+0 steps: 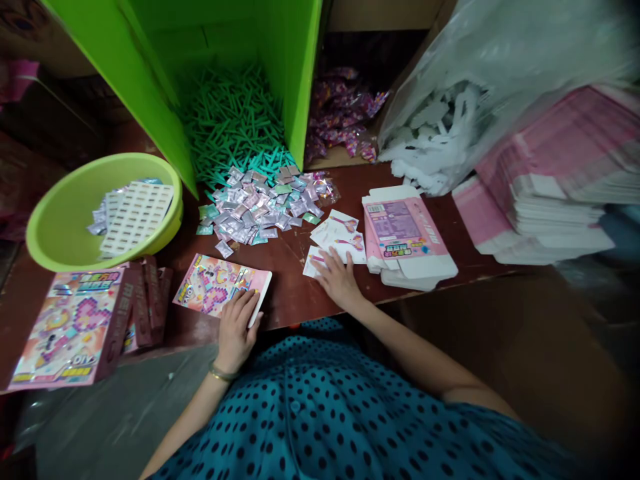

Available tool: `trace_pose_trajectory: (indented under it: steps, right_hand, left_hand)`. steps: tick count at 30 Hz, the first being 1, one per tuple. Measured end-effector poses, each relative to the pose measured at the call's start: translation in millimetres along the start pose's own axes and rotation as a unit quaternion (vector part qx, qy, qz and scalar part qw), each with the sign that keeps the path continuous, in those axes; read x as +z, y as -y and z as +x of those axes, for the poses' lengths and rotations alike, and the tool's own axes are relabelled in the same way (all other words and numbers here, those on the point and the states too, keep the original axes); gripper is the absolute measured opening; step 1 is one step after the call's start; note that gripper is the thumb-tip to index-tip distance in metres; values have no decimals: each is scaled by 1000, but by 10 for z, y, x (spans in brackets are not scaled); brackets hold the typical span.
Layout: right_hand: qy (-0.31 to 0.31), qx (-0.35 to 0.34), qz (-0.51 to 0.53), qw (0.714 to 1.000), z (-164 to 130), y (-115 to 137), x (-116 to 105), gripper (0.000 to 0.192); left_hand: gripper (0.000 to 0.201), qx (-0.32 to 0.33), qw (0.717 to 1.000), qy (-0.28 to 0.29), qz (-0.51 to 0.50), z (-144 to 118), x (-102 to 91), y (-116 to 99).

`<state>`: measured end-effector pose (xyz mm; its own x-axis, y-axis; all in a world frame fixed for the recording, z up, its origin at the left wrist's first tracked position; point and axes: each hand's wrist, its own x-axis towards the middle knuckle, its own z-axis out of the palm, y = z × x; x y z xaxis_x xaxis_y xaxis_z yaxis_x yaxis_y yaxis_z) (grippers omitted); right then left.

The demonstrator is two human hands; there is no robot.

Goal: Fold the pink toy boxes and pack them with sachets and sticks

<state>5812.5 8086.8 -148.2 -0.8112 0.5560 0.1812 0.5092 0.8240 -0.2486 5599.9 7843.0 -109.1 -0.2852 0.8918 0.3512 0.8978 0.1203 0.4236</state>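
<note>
My left hand [237, 327] lies over the right end of a pink printed box [207, 283], fingers on its front and thumb at its white-edged end. Farther right, my right hand [340, 280] is open, its spread fingertips touching small white printed cards [337, 233] that lie fanned on the table. Just beyond the cards is a stack of flattened pink boxes [400, 230]. A heap of small shiny sachets [260, 207] spreads across the table beyond both hands.
A green bin [305, 87] on its side holds many green sticks [235, 120]. The yellow-green basin [50, 233] holds bead sheets. Filled boxes [70, 327] stand at left. White pieces [430, 147] spill from a plastic bag, beside stacked pink cartons [560, 173]. Purple packets [345, 113] lie behind.
</note>
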Motion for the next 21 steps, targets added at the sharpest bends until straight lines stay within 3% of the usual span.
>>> trace_pose_trajectory:
  steps: [5, 7, 9, 11, 13, 17, 21]
  right_hand:
    - [-43, 91, 1, 995, 432, -314, -59, 52]
    - [-55, 107, 16, 993, 676, -511, -154, 57]
    - [-63, 145, 29, 987, 904, -715, -227, 60]
    - [-36, 192, 41, 980, 1065, -864, -247, 58]
    - [12, 210, 47, 976, 1124, -909, -227, 55]
    - [48, 203, 41, 977, 1010, -729, -199, 54]
    - [63, 173, 101, 978, 850, -564, -260, 56]
  left_hand:
    - [47, -9, 1000, 0, 26, 92, -34, -23]
    - [58, -6, 998, -42, 55, 118, -24, -147]
    - [65, 51, 996, -62, 34, 148, 55, -336]
    - [53, 138, 990, -14, -37, 203, 231, -557]
    - [39, 167, 981, 72, -67, 299, 485, -760]
    - [50, 84, 981, 174, 7, 600, 973, -972]
    - [54, 57, 979, 194, 11, 872, 1160, -927]
